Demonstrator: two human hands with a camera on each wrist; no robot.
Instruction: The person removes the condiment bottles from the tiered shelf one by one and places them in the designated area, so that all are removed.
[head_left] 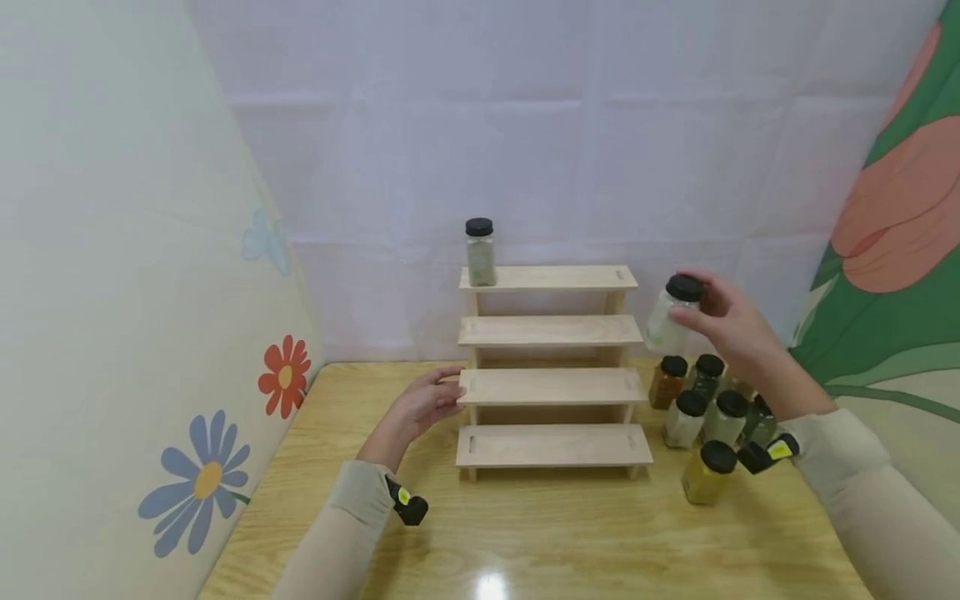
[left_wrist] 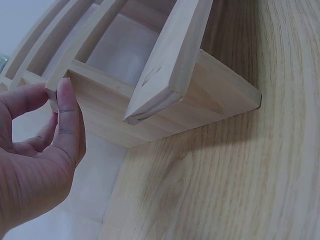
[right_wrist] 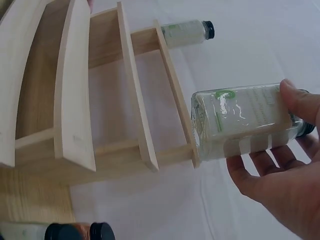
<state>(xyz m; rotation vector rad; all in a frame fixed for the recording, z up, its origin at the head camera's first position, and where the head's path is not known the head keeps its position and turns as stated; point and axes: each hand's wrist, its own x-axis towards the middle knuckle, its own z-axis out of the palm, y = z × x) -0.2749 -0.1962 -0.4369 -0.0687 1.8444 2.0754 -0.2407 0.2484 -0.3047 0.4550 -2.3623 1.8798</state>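
Note:
A four-tier wooden step rack (head_left: 551,386) stands on the table. My left hand (head_left: 427,406) is at its left side, and in the left wrist view the thumb and a finger (left_wrist: 69,112) pinch the end of one tier. My right hand (head_left: 731,321) holds a clear glass spice jar (head_left: 665,327) with a black lid, gripped near its top, right of the top tier. Seen from the right wrist, the jar (right_wrist: 240,120) has green print, and its base overlaps the top tier's edge. Another spice jar (head_left: 481,257), with pale green contents, stands at the top tier's left end.
Several black-lidded spice jars (head_left: 684,421) stand grouped on the table right of the rack, under my right forearm. A yellow-filled jar (head_left: 708,475) is nearest the front. A white cloth (head_left: 405,167) hangs behind the rack, and flowered cloths (head_left: 907,200) flank both sides.

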